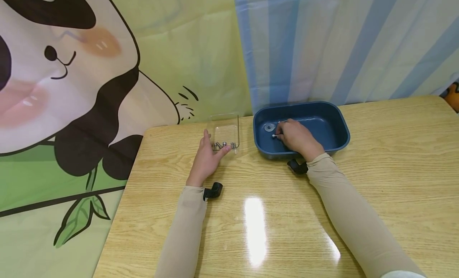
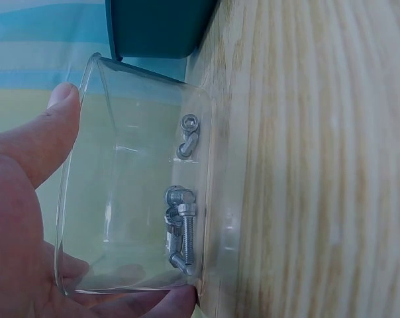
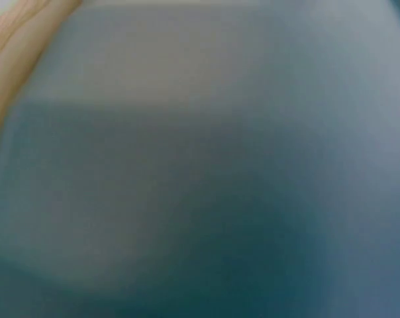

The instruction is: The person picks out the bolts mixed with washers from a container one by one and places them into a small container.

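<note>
My left hand (image 1: 206, 156) holds a clear plastic box (image 2: 134, 172) at its left front corner. The thumb lies along the front wall and the other fingers along the left side. Several silver socket-head bolts (image 2: 185, 225) lie on the box floor. Over on the right, my right hand (image 1: 295, 136) reaches into a blue bin (image 1: 344, 130), fingertips low and curled. A bolt (image 1: 274, 136) pokes out leftward from between them; another bit of metal (image 1: 282, 121) shows by the index finger. The right wrist view is filled by the blurred blue bin wall (image 3: 187, 165), so the fingertips are hidden there.
A pale round disc (image 1: 269, 127) lies on the bin floor, left of the right hand. Both containers stand at the back of a wooden table (image 1: 233, 214), against a hanging printed cloth (image 1: 201, 50). Each wrist carries a black camera mount (image 1: 214, 190).
</note>
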Available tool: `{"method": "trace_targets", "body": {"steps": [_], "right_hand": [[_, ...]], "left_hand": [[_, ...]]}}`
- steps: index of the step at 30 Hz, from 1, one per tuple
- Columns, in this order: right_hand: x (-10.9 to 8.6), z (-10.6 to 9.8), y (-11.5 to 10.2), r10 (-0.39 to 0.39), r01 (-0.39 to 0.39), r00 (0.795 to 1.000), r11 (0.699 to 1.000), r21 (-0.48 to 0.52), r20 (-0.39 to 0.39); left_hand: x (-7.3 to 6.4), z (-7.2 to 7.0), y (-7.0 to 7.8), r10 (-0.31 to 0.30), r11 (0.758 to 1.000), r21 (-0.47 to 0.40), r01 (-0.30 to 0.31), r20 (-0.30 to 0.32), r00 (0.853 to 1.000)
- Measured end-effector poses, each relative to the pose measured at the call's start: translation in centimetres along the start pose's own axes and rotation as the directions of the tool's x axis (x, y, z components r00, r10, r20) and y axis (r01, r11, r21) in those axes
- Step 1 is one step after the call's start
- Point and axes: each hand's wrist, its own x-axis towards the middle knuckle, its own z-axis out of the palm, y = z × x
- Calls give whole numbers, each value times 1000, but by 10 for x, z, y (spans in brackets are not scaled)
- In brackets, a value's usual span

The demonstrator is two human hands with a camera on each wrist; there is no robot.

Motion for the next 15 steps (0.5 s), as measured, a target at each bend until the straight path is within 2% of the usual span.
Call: {"method": "trace_targets", "body": {"steps": [10,15], "right_hand": [[-3,-6,0,36,-34,999,998,60,-41],[-5,-8,-3,29,-25,997,998,63,-77]], "left_hand": [[1,0,0,3,1000,0,-3,2,1000],[0,0,0,2,1000,-1,-2,3,1000]]}}
